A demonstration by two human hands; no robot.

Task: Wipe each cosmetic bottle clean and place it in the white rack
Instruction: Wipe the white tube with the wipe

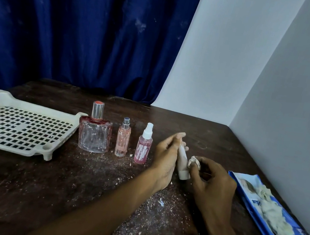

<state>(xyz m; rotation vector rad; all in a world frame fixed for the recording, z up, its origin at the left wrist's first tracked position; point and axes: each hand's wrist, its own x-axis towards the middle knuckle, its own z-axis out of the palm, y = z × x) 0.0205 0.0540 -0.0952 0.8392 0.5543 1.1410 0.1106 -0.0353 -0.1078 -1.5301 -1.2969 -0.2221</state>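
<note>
Right of centre, my left hand (165,156) is closed round a small white tube (182,164), cap end down, while my right hand (213,182) pinches a crumpled wipe (194,161) against its side. The tube looks light, soft plastic and probably slick, so I'd hold mid-body. Three dusty pink bottles stand left of it; the perforated white rack (19,128) lies at the far left.

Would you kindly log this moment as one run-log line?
left hand: holds small white tube | right hand: wipes it with crumpled tissue | white perforated rack: holds no bottles
</note>
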